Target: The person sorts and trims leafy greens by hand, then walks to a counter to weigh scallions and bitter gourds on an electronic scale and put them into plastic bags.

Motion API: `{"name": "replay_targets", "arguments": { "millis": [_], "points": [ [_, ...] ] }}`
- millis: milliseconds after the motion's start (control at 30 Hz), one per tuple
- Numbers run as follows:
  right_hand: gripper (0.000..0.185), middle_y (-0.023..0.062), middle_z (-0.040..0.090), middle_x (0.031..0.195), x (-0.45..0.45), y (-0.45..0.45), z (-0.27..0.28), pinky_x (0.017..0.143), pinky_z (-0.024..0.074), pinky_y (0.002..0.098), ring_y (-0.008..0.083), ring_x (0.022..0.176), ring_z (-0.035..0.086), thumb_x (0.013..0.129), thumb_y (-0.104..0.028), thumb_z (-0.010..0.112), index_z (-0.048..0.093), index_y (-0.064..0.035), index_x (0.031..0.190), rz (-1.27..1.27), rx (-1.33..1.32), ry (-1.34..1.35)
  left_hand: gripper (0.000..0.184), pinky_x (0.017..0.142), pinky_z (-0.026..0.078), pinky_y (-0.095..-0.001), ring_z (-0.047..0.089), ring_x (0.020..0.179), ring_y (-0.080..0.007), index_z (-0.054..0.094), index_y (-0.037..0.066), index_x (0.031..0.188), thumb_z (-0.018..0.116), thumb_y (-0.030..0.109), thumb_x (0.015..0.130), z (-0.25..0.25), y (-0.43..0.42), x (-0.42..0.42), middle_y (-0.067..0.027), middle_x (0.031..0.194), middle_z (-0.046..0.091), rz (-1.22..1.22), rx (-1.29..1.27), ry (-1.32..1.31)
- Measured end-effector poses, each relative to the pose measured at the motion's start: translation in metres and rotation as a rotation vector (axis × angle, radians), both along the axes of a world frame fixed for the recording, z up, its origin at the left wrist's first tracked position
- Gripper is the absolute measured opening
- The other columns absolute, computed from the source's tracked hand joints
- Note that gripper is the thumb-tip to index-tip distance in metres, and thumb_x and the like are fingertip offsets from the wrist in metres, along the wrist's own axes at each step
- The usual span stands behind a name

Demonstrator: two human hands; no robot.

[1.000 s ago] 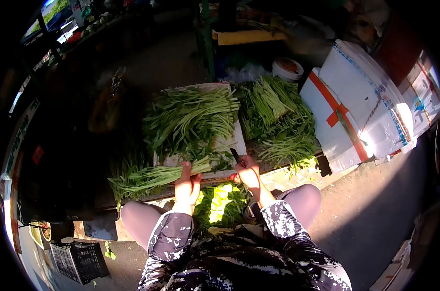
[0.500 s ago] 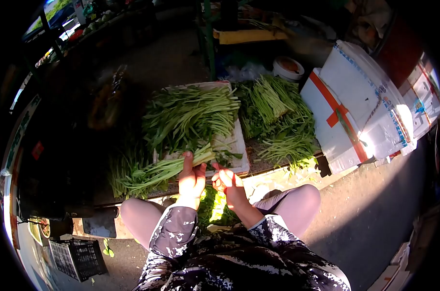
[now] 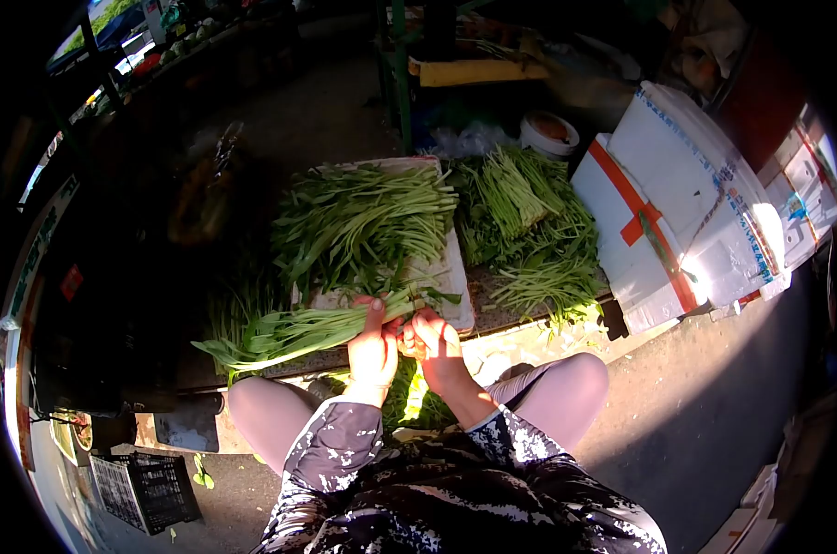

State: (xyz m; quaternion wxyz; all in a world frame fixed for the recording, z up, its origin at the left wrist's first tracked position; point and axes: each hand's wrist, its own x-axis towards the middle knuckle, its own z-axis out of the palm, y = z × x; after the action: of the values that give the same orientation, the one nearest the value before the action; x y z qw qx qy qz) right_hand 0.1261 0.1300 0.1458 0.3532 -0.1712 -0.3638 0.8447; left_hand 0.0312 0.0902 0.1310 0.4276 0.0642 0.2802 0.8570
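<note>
A bunch of long green leafy stalks (image 3: pixel 298 334) lies across my left hand (image 3: pixel 372 353), with its leaves to the left and its stem ends to the right. My left hand is wrapped round it near the stem ends. Close beside it, touching or nearly so, is my right hand (image 3: pixel 431 343), its fingers bent together by the stem ends; what they hold is too small to make out. Behind both hands, a white foam tray (image 3: pixel 451 277) bears a heap of similar greens (image 3: pixel 367 217).
More greens (image 3: pixel 520 198) are piled right of the tray. White foam boxes (image 3: pixel 691 185) with red tape stand at the right, a white bucket (image 3: pixel 548 134) behind. A black crate (image 3: pixel 146 489) is at lower left. Loose greens (image 3: pixel 414 397) lie between my knees.
My right hand has come left to the stem ends, and the dark blade seen by it earlier no longer shows. My left hand has shifted slightly right with the bunch.
</note>
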Motion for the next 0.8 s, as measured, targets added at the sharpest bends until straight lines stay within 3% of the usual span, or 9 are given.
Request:
{"name": "replay_targets", "arguments": {
  "millis": [267, 467, 567, 633, 667, 733, 800],
  "points": [
    [0.016, -0.0016, 0.047, 0.072, -0.002, -0.001, 0.002, 0.060, 0.0352, 0.0201, 0.0063, 0.064, 0.041, 0.087, -0.018, 0.046, 0.051, -0.0028, 0.090, -0.072, 0.074, -0.105, 0.011, 0.072, 0.044, -0.0288, 0.051, 0.081, -0.0166, 0.045, 0.006, 0.094, 0.050, 0.009, 0.086, -0.001, -0.001, 0.005, -0.0074, 0.090, 0.052, -0.013, 0.043, 0.035],
    [0.018, -0.0018, 0.047, 0.072, 0.002, 0.002, 0.000, 0.061, 0.0353, 0.0203, 0.0064, 0.064, 0.040, 0.088, -0.016, 0.045, 0.052, -0.0008, 0.094, -0.129, 0.249, -0.257, 0.016, 0.075, 0.043, -0.0284, 0.050, 0.084, -0.0159, 0.046, 0.006, 0.100, 0.051, 0.012, 0.086, 0.002, -0.002, 0.008, -0.0056, 0.092, 0.051, -0.008, -0.024, -0.088],
    [0.016, -0.0019, 0.048, 0.072, 0.005, 0.005, -0.007, 0.060, 0.0359, 0.0200, 0.0061, 0.065, 0.041, 0.088, -0.014, 0.046, 0.052, -0.0006, 0.094, -0.142, 0.258, -0.299, 0.019, 0.085, 0.041, -0.0308, 0.051, 0.091, -0.0192, 0.049, 0.003, 0.103, 0.045, 0.017, 0.089, -0.010, -0.003, 0.005, -0.0086, 0.098, 0.054, -0.118, 0.006, -0.129],
    [0.016, -0.0017, 0.049, 0.073, 0.010, 0.009, -0.012, 0.060, 0.0366, 0.0197, 0.0059, 0.067, 0.042, 0.087, -0.013, 0.047, 0.052, -0.0002, 0.095, -0.134, 0.253, -0.316, 0.030, 0.083, 0.041, -0.0288, 0.050, 0.092, -0.0164, 0.040, 0.002, 0.116, 0.046, 0.012, 0.088, -0.015, -0.006, 0.006, -0.0093, 0.097, 0.054, -0.180, -0.065, 0.027],
    [0.022, 0.0011, 0.054, 0.082, 0.013, 0.010, -0.013, 0.066, 0.0393, 0.0199, 0.0064, 0.074, 0.046, 0.086, -0.012, 0.050, 0.052, -0.0003, 0.104, -0.105, 0.288, -0.333, 0.030, 0.083, 0.041, -0.0288, 0.050, 0.092, -0.0164, 0.040, 0.002, 0.116, 0.046, 0.012, 0.088, -0.012, -0.009, 0.008, -0.0093, 0.097, 0.054, -0.180, -0.064, 0.028],
    [0.030, 0.0040, 0.060, 0.092, 0.019, 0.013, -0.013, 0.071, 0.0419, 0.0202, 0.0069, 0.081, 0.051, 0.085, -0.012, 0.052, 0.053, -0.0004, 0.113, -0.077, 0.325, -0.348, 0.044, 0.081, 0.042, -0.0272, 0.049, 0.093, -0.0146, 0.027, 0.003, 0.126, 0.047, 0.005, 0.086, -0.007, -0.016, 0.014, -0.0109, 0.100, 0.053, 0.051, -0.192, 1.072],
    [0.038, 0.0031, 0.059, 0.091, 0.022, 0.013, 0.001, 0.068, 0.0419, 0.0188, 0.0054, 0.079, 0.050, 0.084, -0.009, 0.053, 0.046, -0.0017, 0.121, -0.068, 0.446, -0.474, 0.048, 0.080, 0.042, -0.0271, 0.049, 0.093, -0.0148, 0.023, 0.004, 0.128, 0.046, 0.002, 0.086, -0.004, -0.021, 0.015, -0.0115, 0.101, 0.052, -0.013, -0.193, 1.025]
  ]
}}
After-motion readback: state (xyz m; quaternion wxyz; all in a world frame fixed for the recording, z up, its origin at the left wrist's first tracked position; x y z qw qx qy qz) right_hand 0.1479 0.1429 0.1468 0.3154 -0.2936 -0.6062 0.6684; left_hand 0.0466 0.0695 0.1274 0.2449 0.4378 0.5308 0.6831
